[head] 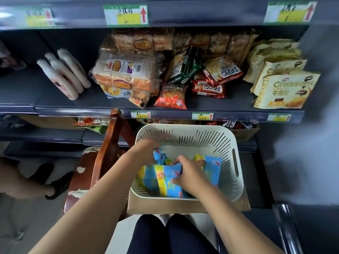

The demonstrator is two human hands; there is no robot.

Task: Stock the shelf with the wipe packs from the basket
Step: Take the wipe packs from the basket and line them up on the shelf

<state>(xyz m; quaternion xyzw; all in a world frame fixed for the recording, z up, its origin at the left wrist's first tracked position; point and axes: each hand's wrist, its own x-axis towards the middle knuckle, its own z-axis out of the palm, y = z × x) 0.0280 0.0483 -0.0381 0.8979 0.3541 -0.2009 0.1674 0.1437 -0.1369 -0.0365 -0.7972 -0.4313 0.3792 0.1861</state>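
Head view: had both arms down in the basket (183, 128), among wipe packs (165, 182) standing on edge inside it. Pinched a pack's top edge with the right grip (190, 173), thumb in front. Had the left grip (145, 151) at the far packs, fingers hidden; could not tell its hold. Judged them light, soft and slick-filmed. Best clamped across both flat faces, not by a corner.

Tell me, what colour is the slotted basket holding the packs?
Pale cream basket, seen clearest in the head view.
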